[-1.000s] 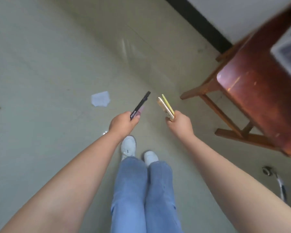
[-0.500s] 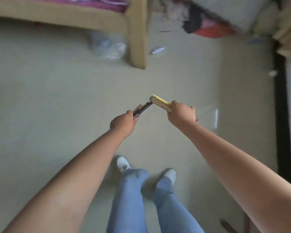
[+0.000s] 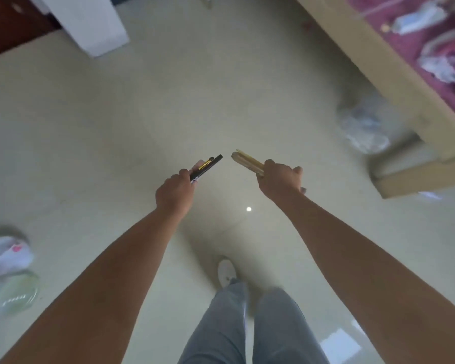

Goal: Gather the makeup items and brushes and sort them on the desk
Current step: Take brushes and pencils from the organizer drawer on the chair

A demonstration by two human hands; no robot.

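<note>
1. Head view: I look straight down at a pale tiled floor (image 3: 142, 122), with both bare forearms stretched forward and the hands held above it.
2. My left hand (image 3: 174, 191) has its fingers curled round the lower end of a slim black makeup pencil (image 3: 206, 166); a thin yellow stripe or a second slim stick lies against it, and I cannot tell which.
3. The pencil's free end points up and to the right, toward the other hand.
4. My right hand (image 3: 280, 179) is closed in a fist round a small bundle of pale wooden-handled brushes (image 3: 247, 162), fingers pressed together over the handles.
5. The bundle's free end points up and to the left; the tips of pencil and bundle are near each other but apart.
6. Both sets of items are in the air over the floor, none resting on any furniture.
7. A light wooden bed frame (image 3: 394, 82) runs down the right side, with a purple cover (image 3: 418, 46) and blurred clutter on it.
8. A crumpled clear plastic bag (image 3: 365, 127) lies on the floor just beside the frame's leg.
9. At the left edge sits a blurred white and green heap (image 3: 8, 271); I cannot make out what it is.
10. Below, grey-blue trousers (image 3: 247, 327) and 1 white shoe (image 3: 226, 274) show.
</note>
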